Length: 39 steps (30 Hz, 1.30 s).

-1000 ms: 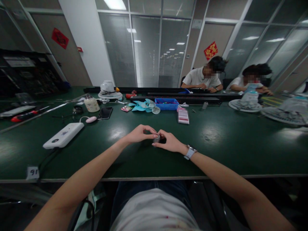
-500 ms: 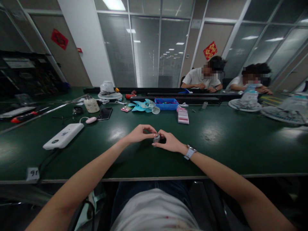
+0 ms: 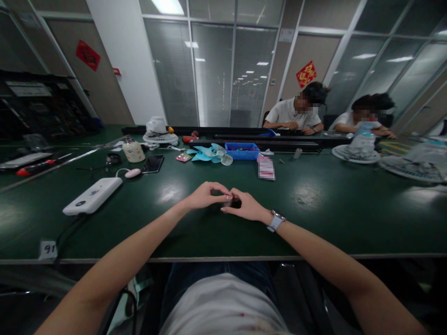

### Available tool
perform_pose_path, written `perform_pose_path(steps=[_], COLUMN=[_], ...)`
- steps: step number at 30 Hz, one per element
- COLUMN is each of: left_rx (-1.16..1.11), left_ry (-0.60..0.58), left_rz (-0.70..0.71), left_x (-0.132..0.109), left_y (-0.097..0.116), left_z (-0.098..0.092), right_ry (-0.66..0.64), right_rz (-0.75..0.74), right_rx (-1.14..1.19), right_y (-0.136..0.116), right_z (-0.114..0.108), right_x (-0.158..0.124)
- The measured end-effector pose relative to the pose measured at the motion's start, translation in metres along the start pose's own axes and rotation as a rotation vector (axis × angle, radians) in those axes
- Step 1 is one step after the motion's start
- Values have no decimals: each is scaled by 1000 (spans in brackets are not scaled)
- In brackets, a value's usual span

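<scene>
A small grey cylinder [image 3: 226, 204] stands on the green table in front of me, mostly covered by my fingers. My right hand [image 3: 247, 206] grips it from the right, thumb at the near side and fingers behind. From the left, my left hand [image 3: 204, 195] is closed over its top, with thumb and fingertips pinching there. The fingertips of both hands meet around the cylinder. Whether a separate small part sits under the left fingertips is hidden.
Ahead lie a blue tray [image 3: 240, 151], blue fan blades [image 3: 206, 152] and a pink-and-white packet [image 3: 266, 167]. A white power strip [image 3: 93, 196], a phone [image 3: 152, 164] and a patterned jar [image 3: 133, 150] are on the left. Two people [image 3: 293, 114] sit across the table.
My left thumb and fingertips have shifted slightly right over the cylinder, covering its top, which showed before. My right hand stays around it.
</scene>
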<state>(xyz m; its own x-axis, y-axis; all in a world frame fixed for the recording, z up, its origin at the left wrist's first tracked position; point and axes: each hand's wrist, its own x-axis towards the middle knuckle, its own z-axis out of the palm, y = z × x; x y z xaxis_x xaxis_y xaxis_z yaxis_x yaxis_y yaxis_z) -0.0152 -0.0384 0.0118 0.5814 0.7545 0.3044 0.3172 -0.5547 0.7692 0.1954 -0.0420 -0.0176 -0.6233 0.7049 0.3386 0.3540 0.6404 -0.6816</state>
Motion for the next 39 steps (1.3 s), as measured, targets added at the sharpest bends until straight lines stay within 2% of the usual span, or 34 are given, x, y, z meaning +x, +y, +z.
perform_pose_path(steps=[4,7,12,18,23,25,29,32,35,39], left_rx=[-42,-23,97,236,259,243,151,94,49,2], left_ry=[-62,-65,19,172,212,168,-14,-103,-140,-111], left_rz=[-27,-24,48,-14,-27,-10,48,22,-25,-54], left_x=[0,0,0,-3,-4,-3,-3,-3,-3,-2], left_y=[1,3,2,3,7,7,8,8,6,2], left_z=[-5,-6,-2,9,16,15,5,-7,-16,-19], right_ry=[-16,-13,12,0,1,2,11,6,-4,-8], right_rz=[10,6,-22,-4,-11,-27,-13,-1,3,-4], right_rx=[7,2,-2,10,31,40,-20,-37,-21,26], right_y=[-1,0,1,1,3,3,3,2,1,0], right_z=[0,0,1,0,1,1,1,0,-1,0], right_x=[0,0,0,0,0,0,1,0,0,0])
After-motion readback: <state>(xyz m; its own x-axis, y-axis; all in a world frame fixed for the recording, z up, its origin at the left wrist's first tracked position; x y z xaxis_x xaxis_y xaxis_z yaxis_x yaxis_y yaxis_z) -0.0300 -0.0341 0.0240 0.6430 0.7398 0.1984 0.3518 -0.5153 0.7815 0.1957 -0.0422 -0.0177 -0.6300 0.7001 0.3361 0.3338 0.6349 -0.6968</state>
